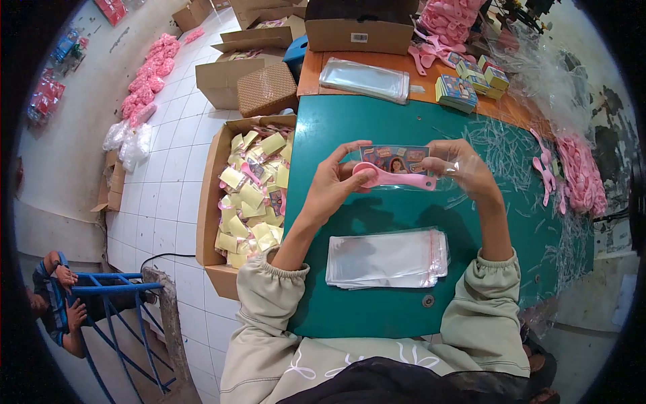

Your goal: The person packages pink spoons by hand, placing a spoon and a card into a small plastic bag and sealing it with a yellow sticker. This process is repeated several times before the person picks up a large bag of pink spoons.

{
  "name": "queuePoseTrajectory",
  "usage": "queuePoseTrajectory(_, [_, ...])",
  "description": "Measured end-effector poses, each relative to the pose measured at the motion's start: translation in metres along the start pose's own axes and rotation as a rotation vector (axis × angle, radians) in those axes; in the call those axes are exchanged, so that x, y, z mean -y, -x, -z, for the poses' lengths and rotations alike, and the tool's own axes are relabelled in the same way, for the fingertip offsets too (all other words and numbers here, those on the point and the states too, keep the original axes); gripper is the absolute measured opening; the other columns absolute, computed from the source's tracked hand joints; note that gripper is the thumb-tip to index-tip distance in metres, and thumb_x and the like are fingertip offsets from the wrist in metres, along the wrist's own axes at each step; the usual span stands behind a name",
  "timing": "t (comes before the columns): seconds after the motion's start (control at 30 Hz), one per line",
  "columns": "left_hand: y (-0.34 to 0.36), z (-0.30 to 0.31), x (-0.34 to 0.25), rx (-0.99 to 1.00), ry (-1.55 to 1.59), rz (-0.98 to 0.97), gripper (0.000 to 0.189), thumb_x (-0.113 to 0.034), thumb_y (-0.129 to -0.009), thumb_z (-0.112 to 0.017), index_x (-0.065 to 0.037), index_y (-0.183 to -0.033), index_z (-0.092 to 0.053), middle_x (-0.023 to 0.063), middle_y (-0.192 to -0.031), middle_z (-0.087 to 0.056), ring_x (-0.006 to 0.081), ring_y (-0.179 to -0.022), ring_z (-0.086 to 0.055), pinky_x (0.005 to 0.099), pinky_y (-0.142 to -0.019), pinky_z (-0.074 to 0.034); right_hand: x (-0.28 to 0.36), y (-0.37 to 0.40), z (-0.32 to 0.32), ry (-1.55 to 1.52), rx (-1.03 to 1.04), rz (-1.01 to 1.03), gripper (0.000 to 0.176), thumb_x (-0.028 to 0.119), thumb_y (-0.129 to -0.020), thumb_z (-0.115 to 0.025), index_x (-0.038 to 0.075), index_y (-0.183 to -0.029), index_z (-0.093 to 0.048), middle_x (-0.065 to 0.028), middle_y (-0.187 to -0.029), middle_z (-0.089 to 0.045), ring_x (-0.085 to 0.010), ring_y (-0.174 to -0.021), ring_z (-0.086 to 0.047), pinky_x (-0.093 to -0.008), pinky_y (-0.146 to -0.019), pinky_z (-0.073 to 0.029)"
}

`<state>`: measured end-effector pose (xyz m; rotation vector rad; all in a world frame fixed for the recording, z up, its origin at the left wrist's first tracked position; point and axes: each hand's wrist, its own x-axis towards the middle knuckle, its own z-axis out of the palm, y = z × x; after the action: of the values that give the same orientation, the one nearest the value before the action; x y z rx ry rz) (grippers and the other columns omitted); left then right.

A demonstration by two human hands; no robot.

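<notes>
My left hand (336, 178) is closed on the bowl end of a pink spoon (404, 179) and the left side of a printed card (387, 159), which lies just behind the spoon. Clear plastic shows around both. My right hand (464, 168) has its fingers bent round the right end of the card and the clear plastic, beside the spoon's handle. Below the hands, a stack of clear plastic bags (383, 259) rests on the green table (363, 316).
An open carton (210, 236) of packed items stands left of the table. Clear bags (363, 79), card stacks (456, 93) and pink spoons (431, 54) lie at the back. Plastic strips (505, 155) and bundled spoons (580, 175) are at right. Another person's hands (70, 296) rest near a blue railing (121, 288).
</notes>
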<state>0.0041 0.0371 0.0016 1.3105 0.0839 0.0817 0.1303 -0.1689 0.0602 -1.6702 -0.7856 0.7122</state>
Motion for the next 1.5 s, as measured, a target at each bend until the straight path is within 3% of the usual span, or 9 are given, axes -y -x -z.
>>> queuePoseTrajectory(0.17, [-0.001,-0.002,0.003,0.078,-0.042,-0.032,0.056,-0.012,-0.083,-0.065,-0.006,-0.131,-0.038,0.0088,-0.096,-0.063,0.0134,-0.085,-0.061,0.0254,-0.073,-0.052,0.0,0.0,0.001,0.116,-0.067,-0.074,0.014,0.014,-0.078,-0.068,0.002,-0.074,-0.062,-0.001,-0.065,-0.058,-0.0069,-0.061,-0.054,-0.0223,-0.054,-0.043])
queuePoseTrajectory(0.27, [-0.004,-0.004,0.022,-0.203,-0.458,-0.25,0.061,-0.017,-0.088,-0.059,-0.009,-0.137,-0.025,0.0128,-0.102,-0.06,0.0172,-0.09,-0.061,0.0281,-0.075,-0.052,-0.006,-0.002,0.004,0.362,-0.251,0.082,0.015,0.013,-0.076,-0.068,-0.001,-0.077,-0.063,-0.0033,-0.066,-0.061,-0.0105,-0.063,-0.057,-0.0254,-0.056,-0.045])
queuePoseTrajectory(0.37, [-0.002,-0.004,0.019,0.01,0.013,0.156,0.062,-0.021,-0.094,-0.048,-0.011,-0.141,-0.009,0.0158,-0.109,-0.056,0.0234,-0.096,-0.06,0.0323,-0.076,-0.053,-0.003,-0.003,-0.015,0.47,-0.378,0.242,0.022,0.014,-0.074,-0.069,-0.002,-0.087,-0.062,-0.0099,-0.08,-0.064,-0.0157,-0.07,-0.06,-0.0289,-0.06,-0.047])
queuePoseTrajectory(0.47, [0.007,-0.008,0.016,0.146,0.269,0.317,0.061,-0.019,-0.097,-0.038,-0.009,-0.141,0.002,0.0209,-0.111,-0.054,0.0262,-0.096,-0.061,0.0337,-0.074,-0.054,0.003,0.004,-0.029,0.496,-0.036,0.244,0.026,0.013,-0.076,-0.067,0.001,-0.098,-0.059,-0.0142,-0.097,-0.061,-0.0237,-0.081,-0.061,-0.0331,-0.069,-0.048])
queuePoseTrajectory(0.57, [0.011,-0.006,0.012,0.123,0.149,0.38,0.062,-0.016,-0.097,-0.035,-0.01,-0.141,0.008,0.0225,-0.114,-0.053,0.0276,-0.097,-0.061,0.0342,-0.076,-0.054,-0.01,0.004,-0.038,0.664,0.006,0.291,0.029,0.012,-0.077,-0.065,0.004,-0.104,-0.057,-0.0146,-0.102,-0.056,-0.0289,-0.089,-0.058,-0.0366,-0.075,-0.047])
queuePoseTrajectory(0.8, [0.025,-0.004,0.02,0.127,0.065,0.33,0.067,-0.008,-0.094,-0.043,-0.017,-0.143,0.002,0.0182,-0.109,-0.054,0.024,-0.097,-0.061,0.0348,-0.083,-0.053,-0.018,0.006,-0.051,0.713,0.281,0.21,0.017,0.011,-0.074,-0.065,0.004,-0.087,-0.055,-0.0129,-0.093,-0.053,-0.0311,-0.089,-0.054,-0.0392,-0.075,-0.045])
queuePoseTrajectory(1.2, [0.02,-0.007,0.031,0.022,0.012,0.331,0.065,-0.004,-0.091,-0.047,-0.009,-0.141,-0.007,0.0135,-0.087,-0.062,0.0175,-0.078,-0.064,0.0299,-0.072,-0.055,-0.026,0.009,-0.074,0.839,0.229,0.366,0.015,0.012,-0.071,-0.064,0.002,-0.078,-0.054,-0.0131,-0.082,-0.053,-0.0302,-0.081,-0.054,-0.0392,-0.071,-0.044])
queuePoseTrajectory(1.4, [0.021,-0.016,0.023,-0.01,-0.306,0.244,0.069,0.003,-0.089,-0.046,-0.014,-0.142,-0.005,0.0167,-0.089,-0.062,0.0218,-0.083,-0.065,0.0317,-0.074,-0.055,-0.028,0.011,-0.056,0.455,0.451,0.274,0.018,0.015,-0.076,-0.064,0.002,-0.074,-0.052,-0.0087,-0.075,-0.05,-0.023,-0.069,-0.051,-0.0349,-0.064,-0.043])
queuePoseTrajectory(1.5, [0.022,-0.014,0.026,-0.007,-0.037,0.256,0.067,0.003,-0.089,-0.045,-0.013,-0.142,-0.007,0.0171,-0.087,-0.063,0.0215,-0.081,-0.065,0.0314,-0.071,-0.055,-0.019,0.018,-0.006,0.213,0.552,0.249,0.019,0.017,-0.079,-0.064,0.003,-0.076,-0.052,-0.0027,-0.072,-0.047,-0.0142,-0.065,-0.047,-0.0299,-0.06,-0.042])
